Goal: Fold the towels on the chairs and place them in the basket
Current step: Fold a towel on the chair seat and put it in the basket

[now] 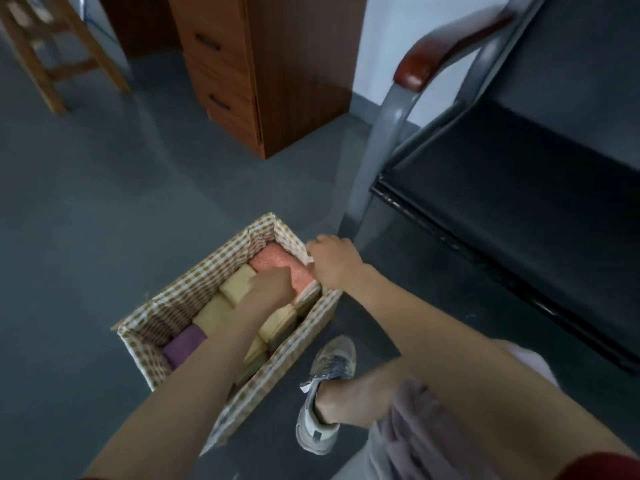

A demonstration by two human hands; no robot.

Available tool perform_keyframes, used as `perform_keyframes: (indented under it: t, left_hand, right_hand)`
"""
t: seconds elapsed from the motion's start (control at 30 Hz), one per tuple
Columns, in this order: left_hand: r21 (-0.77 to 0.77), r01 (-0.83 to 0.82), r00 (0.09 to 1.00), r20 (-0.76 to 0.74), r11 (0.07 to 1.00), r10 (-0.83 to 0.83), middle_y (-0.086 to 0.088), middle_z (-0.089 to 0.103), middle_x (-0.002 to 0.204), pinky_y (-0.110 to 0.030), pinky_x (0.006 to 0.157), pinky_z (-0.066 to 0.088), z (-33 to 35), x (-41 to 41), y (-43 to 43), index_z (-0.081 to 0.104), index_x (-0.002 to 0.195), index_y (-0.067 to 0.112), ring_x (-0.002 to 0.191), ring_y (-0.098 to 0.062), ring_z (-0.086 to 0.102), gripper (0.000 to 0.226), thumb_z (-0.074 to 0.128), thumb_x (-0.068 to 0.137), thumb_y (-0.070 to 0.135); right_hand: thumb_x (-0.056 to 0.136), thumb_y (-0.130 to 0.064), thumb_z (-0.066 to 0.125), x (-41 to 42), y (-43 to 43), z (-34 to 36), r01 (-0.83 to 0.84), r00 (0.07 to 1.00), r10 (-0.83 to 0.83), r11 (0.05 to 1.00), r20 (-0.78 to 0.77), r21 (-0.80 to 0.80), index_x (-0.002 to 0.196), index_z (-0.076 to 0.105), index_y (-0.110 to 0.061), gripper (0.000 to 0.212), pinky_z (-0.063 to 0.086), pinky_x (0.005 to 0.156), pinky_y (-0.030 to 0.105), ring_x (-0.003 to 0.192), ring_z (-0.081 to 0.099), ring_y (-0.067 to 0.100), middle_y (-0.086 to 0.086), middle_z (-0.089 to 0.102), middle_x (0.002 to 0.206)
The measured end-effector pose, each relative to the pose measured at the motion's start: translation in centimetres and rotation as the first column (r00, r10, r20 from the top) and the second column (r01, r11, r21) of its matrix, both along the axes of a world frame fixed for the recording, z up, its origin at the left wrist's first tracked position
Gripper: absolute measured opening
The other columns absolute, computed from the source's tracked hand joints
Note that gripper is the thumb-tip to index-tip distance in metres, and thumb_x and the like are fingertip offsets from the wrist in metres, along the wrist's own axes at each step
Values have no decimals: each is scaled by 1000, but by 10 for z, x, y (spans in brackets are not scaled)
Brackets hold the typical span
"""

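Observation:
A checked fabric-lined basket [194,289] stands on the floor below me, filled with folded towels. At its far end lies a pink towel [277,263], beside it several yellow towels [239,282], and at the near end a purple towel [185,342]. My left hand [272,284] reaches down into the basket and rests among the yellow and pink towels; its fingers are hidden. My right hand [330,263] grips the basket's far right rim with curled fingers.
A black chair [519,188] with a grey metal frame and red-brown armrest stands at the right, its seat bare. A wooden drawer cabinet [263,64] is ahead, a wooden stool [52,46] at the far left. My shoe [325,393] is beside the basket.

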State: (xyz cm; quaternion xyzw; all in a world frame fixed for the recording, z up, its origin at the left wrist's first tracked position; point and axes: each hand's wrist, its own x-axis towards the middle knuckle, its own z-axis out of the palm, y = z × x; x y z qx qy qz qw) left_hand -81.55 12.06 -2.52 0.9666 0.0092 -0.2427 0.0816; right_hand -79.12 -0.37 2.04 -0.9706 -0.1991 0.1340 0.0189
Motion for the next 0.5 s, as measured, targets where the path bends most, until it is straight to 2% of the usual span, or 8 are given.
perform_keyframes:
  t: [0.1,0.23,0.37,0.5]
  left_hand:
    - [-44,92,970,232,995,-79,-10,57,128,-35,87,45,58,-4,-40,51,129,16,116,-28,55,37,49,93,28]
    - [-109,224,894,419,968,-160,-10,55,125,-39,84,44,134,-12,-111,53,123,15,112,-33,55,32,48,93,27]
    - [-97,429,774,552,898,-310,-9,52,126,-38,83,43,184,-23,-190,51,126,12,113,-30,52,36,50,94,28]
    - [-46,590,666,593,806,-453,-9,50,124,-35,80,40,210,-41,-270,52,126,12,113,-28,50,35,49,96,28]
  right_hand:
    - [96,-28,48,-17,-49,61,64,982,-70,997,177,42,118,50,-9,29,38,94,41,114,50,31,12,53,120]
    - [92,-25,50,-55,-133,125,199,904,-229,973,360,118,109,52,-11,22,39,91,41,107,51,30,9,54,113]
    - [93,-26,52,-102,-221,163,363,808,-405,914,429,179,115,51,-16,25,38,94,38,110,50,25,5,52,119]
    - [95,-30,50,-152,-305,175,551,706,-578,811,410,196,126,48,-19,33,35,101,38,121,44,23,2,47,131]
